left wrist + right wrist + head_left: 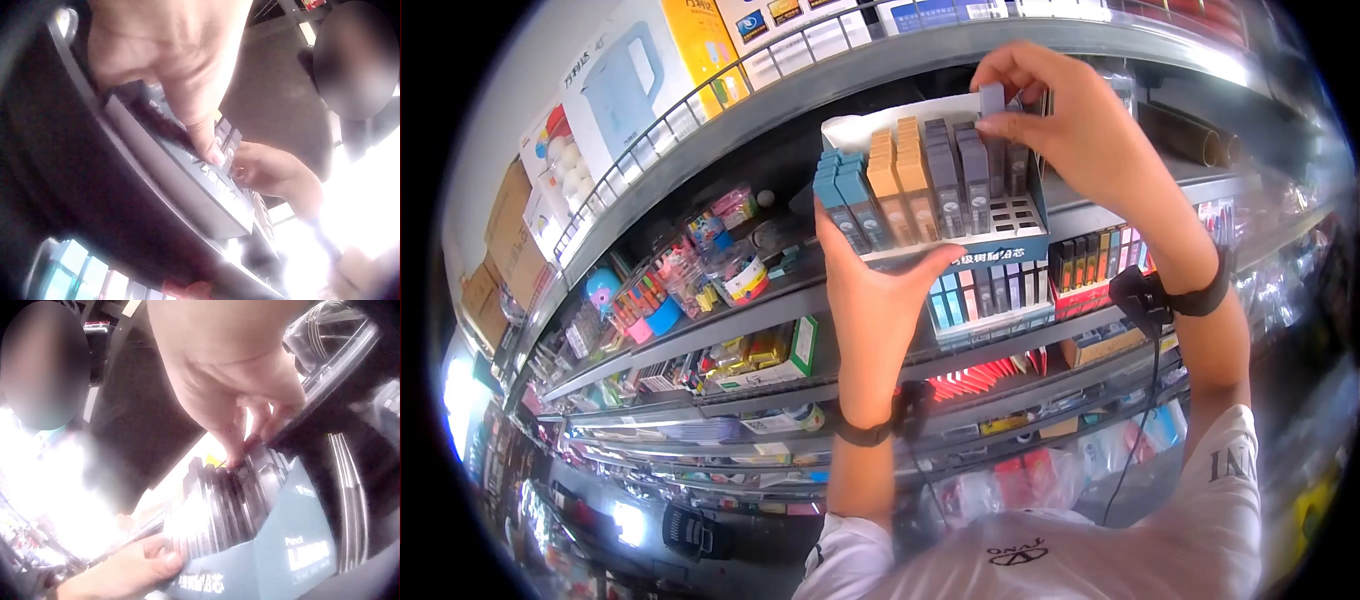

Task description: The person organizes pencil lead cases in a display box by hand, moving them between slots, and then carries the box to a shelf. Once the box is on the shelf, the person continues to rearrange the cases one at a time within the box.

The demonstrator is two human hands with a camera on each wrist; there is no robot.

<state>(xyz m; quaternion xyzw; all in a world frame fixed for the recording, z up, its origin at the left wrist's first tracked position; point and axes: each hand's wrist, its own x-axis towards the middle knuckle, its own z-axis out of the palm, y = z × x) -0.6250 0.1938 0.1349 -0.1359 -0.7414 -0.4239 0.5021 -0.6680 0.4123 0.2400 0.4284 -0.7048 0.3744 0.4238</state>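
A blue display box of slim packs sits on a shelf, with teal packs at left, orange ones in the middle and dark grey ones toward the right. The left hand grips the box's left front corner, its thumb along the front; in the left wrist view that thumb lies over the box front. Between thumb and fingers, the right hand pinches a dark grey pack above the right rows. In the right wrist view, its fingertips are at the pack tops, partly hidden.
Empty slots show at the box's front right. Below stand another box of slim packs and a red box. A wire rail and metal shelf edge run above; jars and toys fill the shelf at left.
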